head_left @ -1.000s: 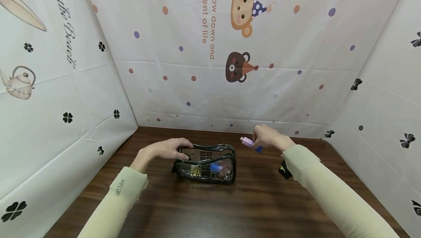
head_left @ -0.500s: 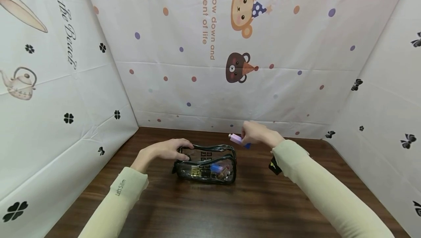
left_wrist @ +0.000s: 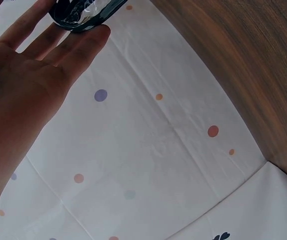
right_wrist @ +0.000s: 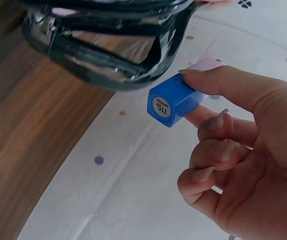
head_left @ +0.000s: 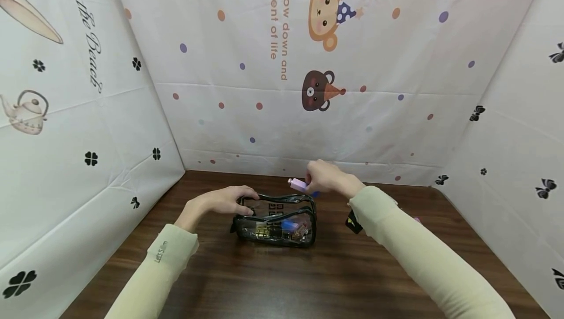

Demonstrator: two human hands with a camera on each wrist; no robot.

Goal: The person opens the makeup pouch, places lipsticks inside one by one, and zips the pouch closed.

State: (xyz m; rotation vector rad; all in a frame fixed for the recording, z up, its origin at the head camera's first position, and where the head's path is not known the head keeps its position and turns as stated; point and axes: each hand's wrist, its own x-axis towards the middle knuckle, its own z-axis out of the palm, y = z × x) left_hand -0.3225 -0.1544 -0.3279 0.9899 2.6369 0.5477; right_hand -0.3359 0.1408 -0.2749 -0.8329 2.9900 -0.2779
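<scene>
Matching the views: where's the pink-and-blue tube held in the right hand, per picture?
Head: tube just right of centre, below mid-height, pink end toward picture left.
Left wrist: not in it.
Right wrist: tube right of and above centre, blue end facing the camera.
Shared landmark: clear pouch with dark trim; head, lower middle; left wrist, cut off at top left; right wrist, top, left of centre.
</scene>
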